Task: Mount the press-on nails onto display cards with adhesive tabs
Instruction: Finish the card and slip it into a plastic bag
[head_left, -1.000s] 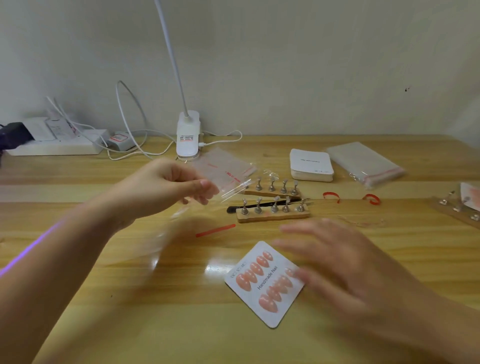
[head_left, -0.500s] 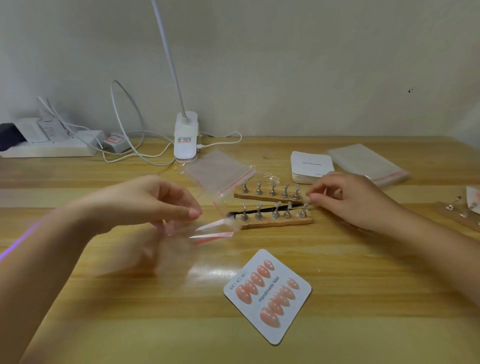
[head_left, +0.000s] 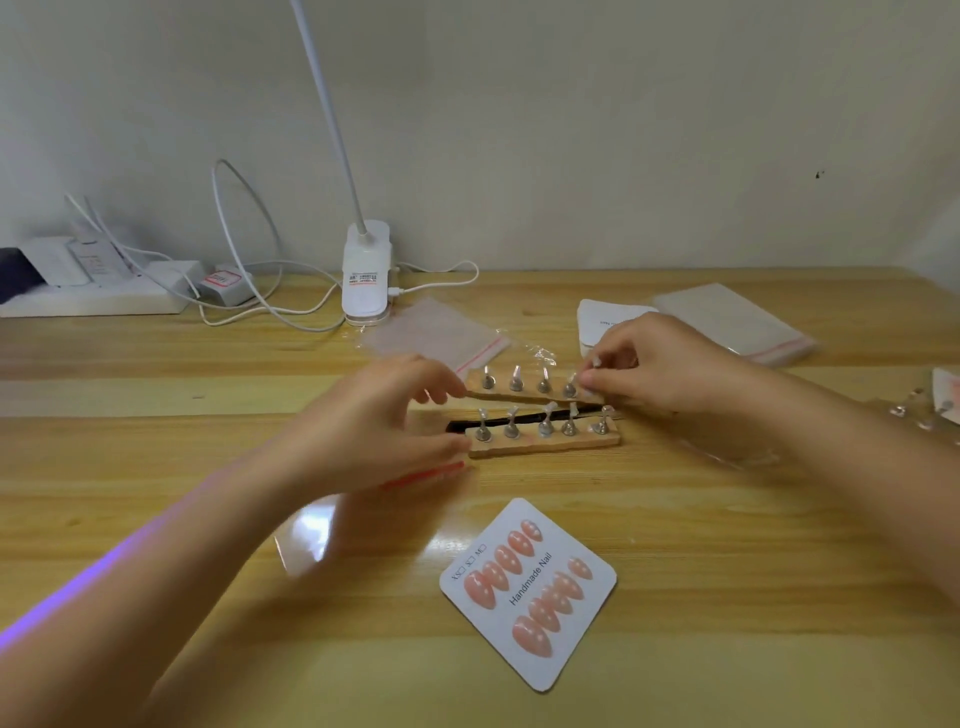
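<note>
Wooden table (head_left: 727, 597) was seen w/ display card (head_left: 528, 592) laid near centre, two wooden nail stands (head_left: 543, 441) beyond it, clear bags (head_left: 732, 322) far right, lamp base (head_left: 366, 275) & power strip (head_left: 98, 299) far left.

- Left hand (head_left: 379, 421) reaches in from the lower left, forearm bare, fingers loosely curled and pointing right; motion blur hides whether they grip anything.
- Right hand (head_left: 654, 364) comes in from the right, knuckles up, fingertips (head_left: 589, 378) pinched together at its left end.
</note>
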